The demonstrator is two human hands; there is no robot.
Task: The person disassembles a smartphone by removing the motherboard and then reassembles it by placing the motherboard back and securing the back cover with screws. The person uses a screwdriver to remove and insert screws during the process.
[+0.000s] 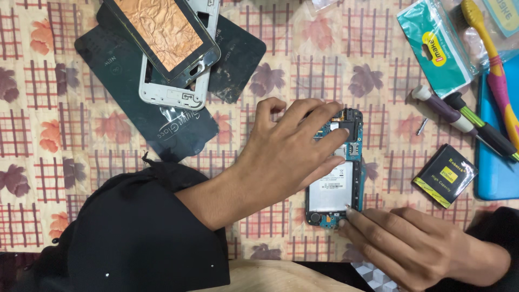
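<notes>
looking down from the head camera, two bare hands work on an opened phone [334, 186] lying flat on a table [32, 124] covered with a patterned cloth of leaves and red checks. the phone has its back removed, showing a blue circuit board and a pale metal plate. its long axis runs almost straight up and down the view, tilted slightly, with the camera end pointing away from the person and the bottom end toward them. it sits right of centre, between the two hands.

the left hand [292, 148], in a black sleeve, reaches across and rests spread over the phone's upper half, fingers laid flat on the board; its grip is wide, pressing rather than clasping. the right hand [405, 246] comes from the lower right, fingertips touching the phone's bottom right corner; whether anything is pinched between them cannot be told.

at upper left a white phone frame [173, 89] lies on dark screen protector sheets [119, 81], with a display panel backed in copper foil [162, 32] on top. to the right lie a black and yellow battery [445, 176], screwdrivers [459, 116], a teal packet [435, 46], a yellow and pink toothbrush [494, 65] and a blue tray [494, 173].
</notes>
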